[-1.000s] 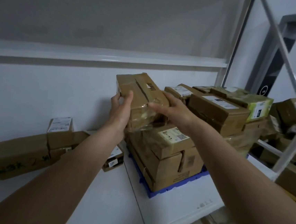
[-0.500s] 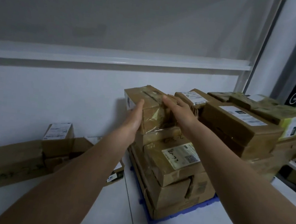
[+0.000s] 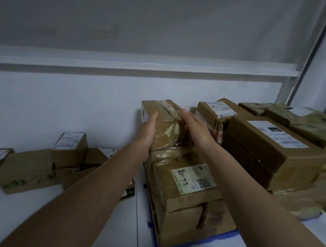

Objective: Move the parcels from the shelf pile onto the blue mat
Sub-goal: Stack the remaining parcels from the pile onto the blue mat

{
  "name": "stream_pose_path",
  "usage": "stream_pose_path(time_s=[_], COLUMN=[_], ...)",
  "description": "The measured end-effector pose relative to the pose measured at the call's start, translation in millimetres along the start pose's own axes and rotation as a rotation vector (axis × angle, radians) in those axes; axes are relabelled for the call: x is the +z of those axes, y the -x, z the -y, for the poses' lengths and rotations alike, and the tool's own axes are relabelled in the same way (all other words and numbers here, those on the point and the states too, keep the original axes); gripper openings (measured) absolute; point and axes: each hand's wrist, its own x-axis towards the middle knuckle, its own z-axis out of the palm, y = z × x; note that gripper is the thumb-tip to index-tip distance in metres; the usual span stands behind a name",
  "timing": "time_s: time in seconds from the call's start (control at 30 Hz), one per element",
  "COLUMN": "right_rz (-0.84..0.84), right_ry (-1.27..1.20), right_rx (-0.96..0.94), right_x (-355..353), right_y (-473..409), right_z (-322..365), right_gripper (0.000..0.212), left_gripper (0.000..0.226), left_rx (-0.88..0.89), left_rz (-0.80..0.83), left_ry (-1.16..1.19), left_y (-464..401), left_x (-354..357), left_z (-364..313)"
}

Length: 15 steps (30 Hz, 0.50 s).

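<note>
A taped brown parcel (image 3: 164, 123) sits on top of the stack of parcels (image 3: 187, 197) that stands on the blue mat (image 3: 202, 242). My left hand (image 3: 147, 133) lies flat against its left side with straight fingers. My right hand (image 3: 195, 128) lies flat against its right side, fingers straight too. Lower left along the wall lies the shelf pile (image 3: 35, 162) of small brown parcels with white labels.
More parcels (image 3: 275, 150) are stacked high to the right of the mat stack, some with white labels, one greenish at the far right. A white wall rail runs above. The white shelf surface (image 3: 89, 216) lies between the pile and the mat.
The taped parcel came down onto the top of the mat stack. Both hands went from gripping it to lying flat against its sides. The view shifted left.
</note>
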Motion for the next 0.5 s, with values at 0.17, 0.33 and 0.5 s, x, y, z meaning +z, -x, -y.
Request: stream_pose_path(time_s=[0.17, 0.33, 0.5], right_rz=[0.016, 0.034, 0.012], right_ry=[0.017, 0.062, 0.476], right_rx=[-0.004, 0.025, -0.107], right_x=[-3, -4, -11], right_y=[-3, 0, 8], right_z=[0, 2, 16], right_gripper=[0.058, 0.060, 0.075], left_gripper=[0.045, 0.037, 0.037], left_rx=[0.025, 0.032, 0.096], left_rz=[-0.020, -0.054, -0.115], left_ry=[0.004, -0.032, -0.061], left_y=[-6, -5, 7], left_x=[3, 3, -1], left_z=[0, -1, -10])
